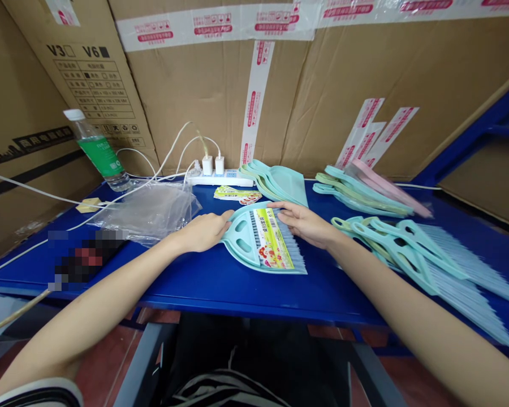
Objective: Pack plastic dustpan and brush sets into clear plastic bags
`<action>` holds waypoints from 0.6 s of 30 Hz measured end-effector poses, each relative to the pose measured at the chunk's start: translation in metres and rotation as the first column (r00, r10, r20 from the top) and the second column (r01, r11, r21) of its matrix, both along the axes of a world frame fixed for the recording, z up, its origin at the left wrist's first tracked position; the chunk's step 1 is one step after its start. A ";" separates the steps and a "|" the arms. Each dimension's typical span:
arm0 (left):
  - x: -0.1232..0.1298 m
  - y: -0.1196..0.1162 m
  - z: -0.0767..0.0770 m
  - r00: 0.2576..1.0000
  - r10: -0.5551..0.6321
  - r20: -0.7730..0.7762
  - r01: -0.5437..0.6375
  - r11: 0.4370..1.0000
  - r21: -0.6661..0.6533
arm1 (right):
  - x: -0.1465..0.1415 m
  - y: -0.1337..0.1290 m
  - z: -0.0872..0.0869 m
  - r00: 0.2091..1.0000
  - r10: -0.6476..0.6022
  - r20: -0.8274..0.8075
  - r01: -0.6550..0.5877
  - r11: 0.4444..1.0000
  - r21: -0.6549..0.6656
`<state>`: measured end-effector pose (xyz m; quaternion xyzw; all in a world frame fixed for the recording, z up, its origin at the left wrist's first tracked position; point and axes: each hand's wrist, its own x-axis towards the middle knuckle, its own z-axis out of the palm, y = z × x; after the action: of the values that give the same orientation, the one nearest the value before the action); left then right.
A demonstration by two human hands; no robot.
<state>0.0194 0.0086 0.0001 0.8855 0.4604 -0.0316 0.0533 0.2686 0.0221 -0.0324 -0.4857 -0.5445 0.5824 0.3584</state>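
Bare forearms (110, 299) reach over a blue metal tabletop (195, 285); left hand (201, 232) and right hand (303, 223), grips spread, flank a pale teal plastic dustpan (241, 249) holding a pale-bristled brush (290, 243) on the tabletop.

The left hand (201, 232) touches the rim of a teal plastic dustpan (241, 243) lying on the blue bench (186, 282); the right hand (303, 222) rests over a pale-bristled brush (292, 250) set in it; a printed label (269, 240) lies across both; more dustpans (275, 181) and brushes (407, 254) lie nearby.
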 end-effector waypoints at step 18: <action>0.003 -0.003 0.003 0.999 0.033 -0.030 -0.035 0.999 -0.038 | -0.005 -0.007 0.010 0.995 -0.005 0.100 0.010 0.999 -0.047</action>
<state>0.0221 0.0060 0.0036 0.8759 0.4754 -0.0524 0.0640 0.2640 0.0153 -0.0220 -0.5247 -0.5460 0.5686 0.3213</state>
